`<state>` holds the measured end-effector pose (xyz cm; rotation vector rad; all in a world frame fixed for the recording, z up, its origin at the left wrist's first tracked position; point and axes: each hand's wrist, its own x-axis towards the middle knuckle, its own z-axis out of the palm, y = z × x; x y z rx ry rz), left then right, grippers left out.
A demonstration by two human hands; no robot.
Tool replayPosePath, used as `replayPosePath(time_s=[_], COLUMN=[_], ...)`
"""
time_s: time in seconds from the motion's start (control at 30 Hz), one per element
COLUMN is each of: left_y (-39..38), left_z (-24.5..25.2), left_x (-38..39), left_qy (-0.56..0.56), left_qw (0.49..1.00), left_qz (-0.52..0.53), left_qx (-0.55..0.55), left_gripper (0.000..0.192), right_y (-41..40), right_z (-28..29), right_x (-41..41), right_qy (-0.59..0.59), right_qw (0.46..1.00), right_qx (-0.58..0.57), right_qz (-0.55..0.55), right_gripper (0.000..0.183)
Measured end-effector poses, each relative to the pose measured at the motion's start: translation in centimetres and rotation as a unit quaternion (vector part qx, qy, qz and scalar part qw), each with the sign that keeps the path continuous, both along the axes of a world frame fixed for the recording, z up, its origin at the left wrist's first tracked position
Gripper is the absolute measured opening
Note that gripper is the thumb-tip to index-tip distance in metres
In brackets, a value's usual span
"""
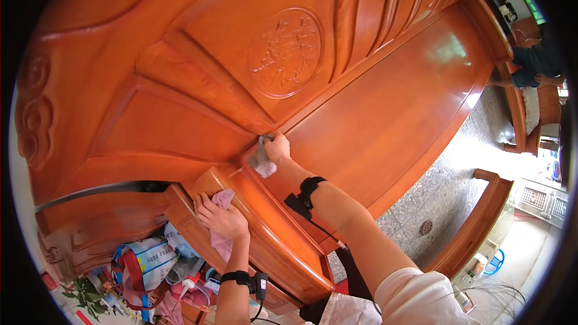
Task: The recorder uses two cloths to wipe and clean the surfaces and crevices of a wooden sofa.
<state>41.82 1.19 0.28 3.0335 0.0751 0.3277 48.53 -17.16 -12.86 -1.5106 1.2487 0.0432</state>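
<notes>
A carved wooden bench fills most of the view, with a tall backrest (pixel 203 113) and a long glossy seat (pixel 379 117). My right hand (pixel 278 148) grips a grey cloth (pixel 263 160) at the inner corner where seat, backrest and armrest meet. Lower left, my left hand (pixel 222 219) rests over a pink cloth (pixel 222 243) on the side of the wooden armrest (pixel 257 216). Part of the pink cloth sticks out above the fingers, the rest hangs below the palm. Each wrist wears a black strap with a small cabled device.
Left of the armrest, a second wooden seat holds a printed bag (pixel 149 259) and assorted clutter. A wooden table (pixel 469 225) stands on the speckled floor (pixel 420 203) at right. Another person (pixel 537 61) sits at the far right. A blue round-framed object (pixel 495 262) is beyond the table.
</notes>
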Motion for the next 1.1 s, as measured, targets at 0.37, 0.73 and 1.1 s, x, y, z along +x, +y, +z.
replayPosePath(time_s=[0.37,0.73,1.1], left_y=[-1.6,-1.5,-0.2], left_z=[-0.4,-0.8,-0.4], left_x=[-0.1,0.0,0.1], left_qy=[-0.005,-0.023,-0.003], left_qw=[1.0,0.999,0.999], left_qz=[-0.02,-0.027,-0.022], left_qx=[0.012,-0.005,0.024], left_gripper=[0.047,0.048,0.044], right_y=[-3.2,-6.6,-5.3], right_z=[-3.6,-3.8,-2.7], right_x=[0.0,-1.4,0.4], right_qy=[-0.181,-0.106,-0.089], right_qw=[0.942,0.983,0.98], right_qx=[0.136,0.124,0.157], right_qz=[-0.248,-0.079,-0.079], right_gripper=[0.036,0.033,0.032])
